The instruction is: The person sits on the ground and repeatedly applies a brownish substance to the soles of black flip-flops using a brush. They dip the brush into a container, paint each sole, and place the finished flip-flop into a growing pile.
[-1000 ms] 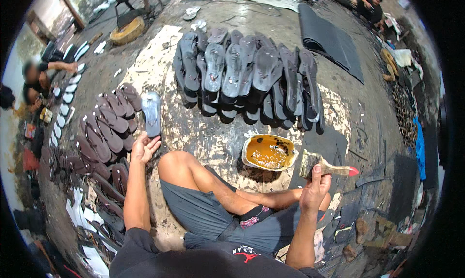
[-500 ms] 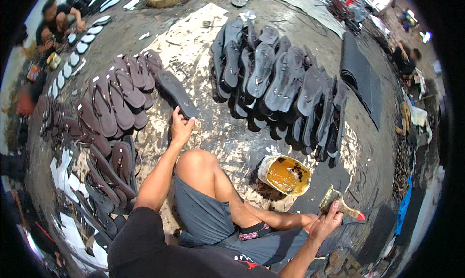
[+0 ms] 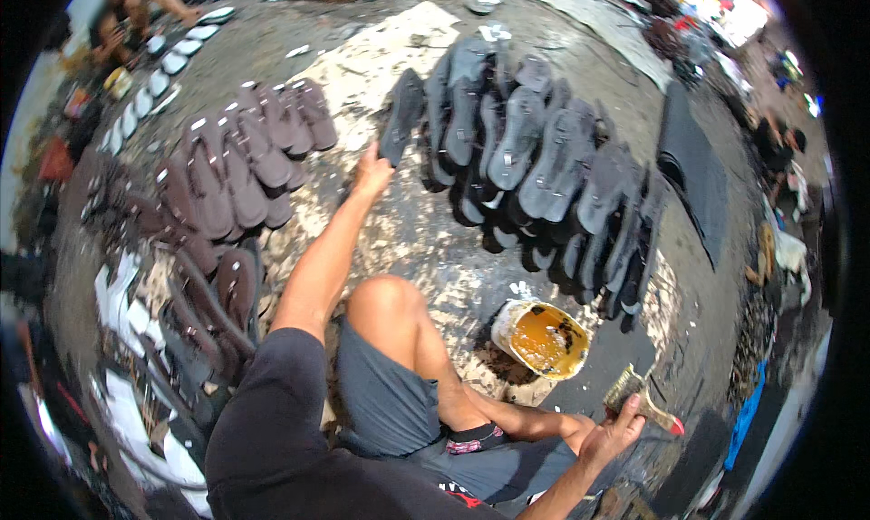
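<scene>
The left hand (image 3: 372,171) is stretched toward the far side, its fingers closed on the near end of one dark flip-flop sole (image 3: 401,112). That sole is just beside the left edge of the far pile of dark grey soles (image 3: 553,171); whether it rests on anything is unclear. Its long axis runs from near to far, the far end leaning slightly right; which end is the toe cannot be told. The right hand (image 3: 618,432), near and to the right, is curled around the handle of one flat paintbrush (image 3: 623,388), thumb along it. The brush slants, bristles pointing left and a little far, the red handle tip pointing right and near. One whitish tub (image 3: 503,331) of amber liquid (image 3: 536,337) stands between the crossed legs and the pile, left of the brush. The piled soles overlap too much to count exactly, as do the brown strapped flip-flops (image 3: 213,198) grouped on the left, though both run to well over six. Farther left, at least eight white sole-shaped pieces (image 3: 158,84) form one curved line by a co-worker (image 3: 136,17). One folded black sheet (image 3: 693,180) lies at far right.
</scene>
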### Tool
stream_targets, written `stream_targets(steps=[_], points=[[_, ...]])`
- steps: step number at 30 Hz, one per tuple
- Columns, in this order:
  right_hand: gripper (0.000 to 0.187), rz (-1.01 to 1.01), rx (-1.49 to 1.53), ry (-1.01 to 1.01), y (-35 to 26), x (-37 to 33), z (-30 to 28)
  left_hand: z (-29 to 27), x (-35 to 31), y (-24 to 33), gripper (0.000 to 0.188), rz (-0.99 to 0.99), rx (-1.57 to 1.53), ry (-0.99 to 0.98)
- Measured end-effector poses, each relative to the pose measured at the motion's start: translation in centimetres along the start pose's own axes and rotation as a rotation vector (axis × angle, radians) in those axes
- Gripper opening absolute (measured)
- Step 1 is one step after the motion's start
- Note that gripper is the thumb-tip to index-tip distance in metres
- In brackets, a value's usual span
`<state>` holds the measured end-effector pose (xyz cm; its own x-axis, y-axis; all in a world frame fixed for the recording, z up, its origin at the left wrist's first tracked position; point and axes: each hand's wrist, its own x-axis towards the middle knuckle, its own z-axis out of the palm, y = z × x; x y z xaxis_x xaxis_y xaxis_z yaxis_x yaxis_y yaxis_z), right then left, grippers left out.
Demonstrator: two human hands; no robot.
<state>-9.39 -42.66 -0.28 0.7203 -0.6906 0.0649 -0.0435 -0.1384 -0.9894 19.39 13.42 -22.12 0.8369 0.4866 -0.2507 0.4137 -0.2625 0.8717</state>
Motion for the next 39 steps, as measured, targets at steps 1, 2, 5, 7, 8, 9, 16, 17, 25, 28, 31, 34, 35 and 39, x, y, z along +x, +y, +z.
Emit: stream_targets(steps=[1, 2, 5, 7, 8, 9, 16, 17, 25, 28, 31, 34, 35, 39], points=[[0.03, 0.0, -0.035, 0.022, 0.3, 0.4, -0.3, -0.6, -0.8, -0.7, 0.068, 0.179, 0.088, 0.228], [0.031, 0.017, -0.023, 0.043, 0.4, 0.5, -0.8, -1.4, -2.4, -0.8, 0.07, 0.266, -0.068, 0.236], [0.034, 0.046, -0.045, 0.057, 0.3, 0.5, -2.3, -11.4, -9.3, 2.9, 0.058, 0.694, 0.194, 0.63], [0.035, 0.081, -0.042, 0.038, 1.4, 1.1, -3.2, -18.6, -11.7, 2.2, 0.056, 0.659, 0.45, 1.011], [0.036, 0.097, -0.036, 0.023, 1.8, 1.1, -3.1, -21.3, -12.8, 2.4, 0.059, 0.614, 0.598, 1.126], [0.038, 0.115, 0.005, 0.009, 1.8, 0.9, -1.8, -24.4, -13.1, 1.3, 0.064, 0.513, 0.705, 1.118], [0.047, 0.033, 0.064, -0.284, 2.4, 2.0, 3.8, -31.4, -12.7, 0.4, 0.038, 0.542, 0.58, 0.726], [0.045, 0.055, -0.006, -0.292, 2.5, 1.9, 3.3, -29.0, -13.9, 2.0, 0.041, 0.656, 0.549, 0.729], [0.032, -0.173, -0.64, -0.712, 6.1, 2.6, 5.7, -27.1, -25.9, -3.0, 0.027, 0.491, 0.686, 0.249], [0.025, -0.465, -0.854, -0.693, 7.7, 1.9, 7.2, -25.5, -30.1, -2.5, 0.034, 0.47, 0.653, 0.387], [0.027, -0.485, -0.891, -0.698, 6.9, 2.2, 7.3, -21.1, -34.6, 3.2, 0.041, 0.562, 0.537, 0.268], [0.028, -0.271, -0.194, -0.564, 3.9, 3.1, 6.4, -15.8, -38.6, 4.9, 0.048, 0.536, 0.398, 0.025], [0.025, -0.268, -0.088, -0.578, 2.9, 3.3, 5.2, -14.3, -39.1, 4.4, 0.051, 0.489, 0.276, -0.035], [0.02, -0.595, -0.988, -0.581, 2.8, 6.5, -4.8, -11.8, -38.4, 6.5, 0.062, 0.538, 0.329, -0.074]])
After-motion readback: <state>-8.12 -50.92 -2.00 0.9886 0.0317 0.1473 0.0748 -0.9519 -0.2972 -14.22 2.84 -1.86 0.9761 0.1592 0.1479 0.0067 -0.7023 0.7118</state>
